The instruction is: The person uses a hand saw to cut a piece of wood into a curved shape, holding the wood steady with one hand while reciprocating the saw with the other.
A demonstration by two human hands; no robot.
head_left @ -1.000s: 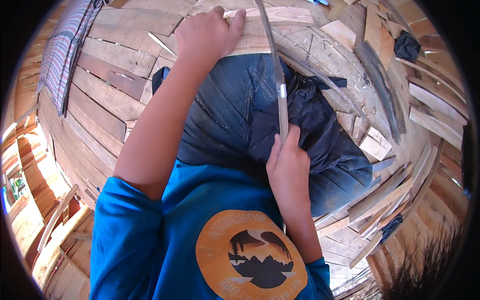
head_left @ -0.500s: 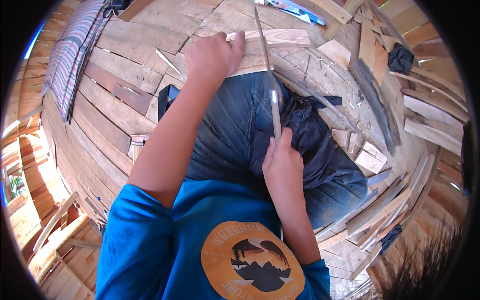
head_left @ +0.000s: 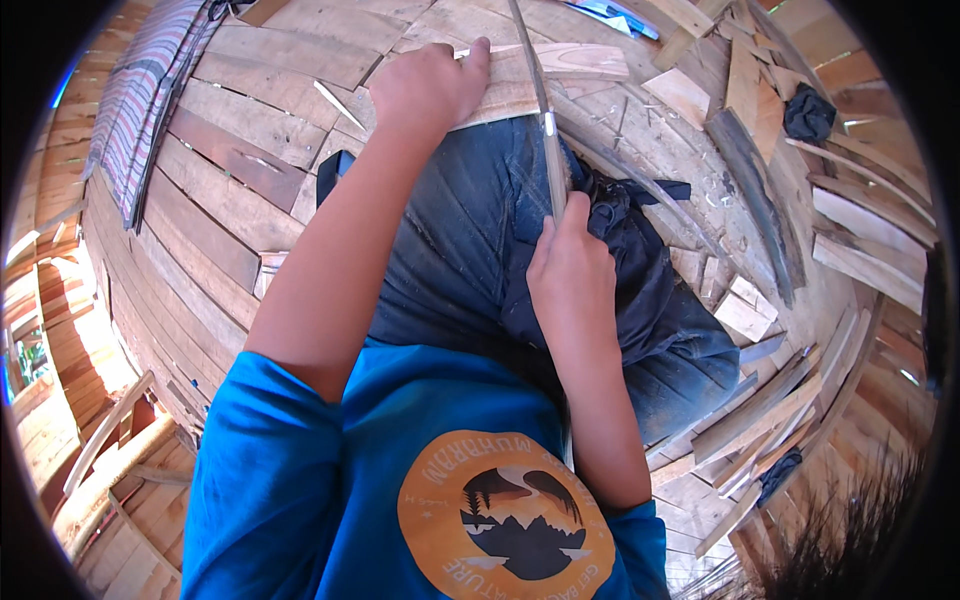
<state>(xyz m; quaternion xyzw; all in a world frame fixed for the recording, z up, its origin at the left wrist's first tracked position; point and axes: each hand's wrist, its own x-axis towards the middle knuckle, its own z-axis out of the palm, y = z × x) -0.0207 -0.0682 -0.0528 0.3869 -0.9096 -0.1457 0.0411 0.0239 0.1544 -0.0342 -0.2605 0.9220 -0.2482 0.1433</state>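
Note:
My left hand (head_left: 430,88) clasps a pale wooden board (head_left: 580,62) lying across the far side of my legs. Its thumb sticks up and most of its fingers are hidden. In my right hand (head_left: 572,262), closed round the handle, is a long-bladed hand tool (head_left: 531,62). A shiny collar sits between its handle and narrow blade. The blade, seen edge-on, crosses the board to the right of my left hand; whether it has teeth I cannot tell. Dark trousers (head_left: 450,220) and a bunched dark cloth (head_left: 640,290) lie under my hands.
Plank flooring (head_left: 230,210) surrounds me. To the right are wood offcuts (head_left: 745,308), a dark curved slab (head_left: 755,205), several long strips (head_left: 760,420) and a black crumpled cloth (head_left: 808,113). A striped mat (head_left: 155,95) lies at the far left.
My right hand has pushed the bladed tool forward, away from me, so its collar is now nearer the board. The left hand keeps its hold on the board.

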